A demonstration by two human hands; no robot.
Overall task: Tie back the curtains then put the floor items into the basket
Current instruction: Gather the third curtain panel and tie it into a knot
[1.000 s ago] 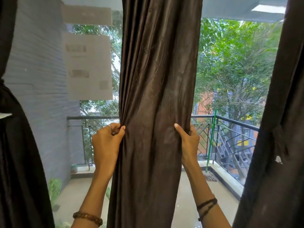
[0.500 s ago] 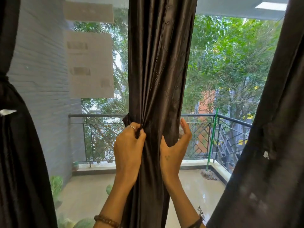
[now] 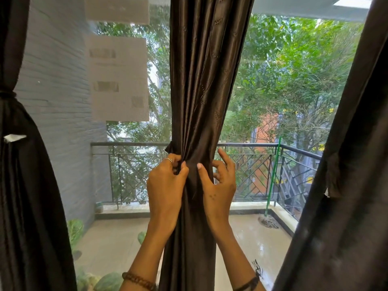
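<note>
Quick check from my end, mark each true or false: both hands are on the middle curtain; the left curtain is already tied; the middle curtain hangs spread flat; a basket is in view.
1. Both hands are on the middle curtain. True: the left hand pinches its folds, and the right hand presses it with the thumb.
2. The left curtain is already tied. True: a band cinches it.
3. The middle curtain hangs spread flat. False: it is bunched at the hands.
4. A basket is in view. False: none shows.
</note>
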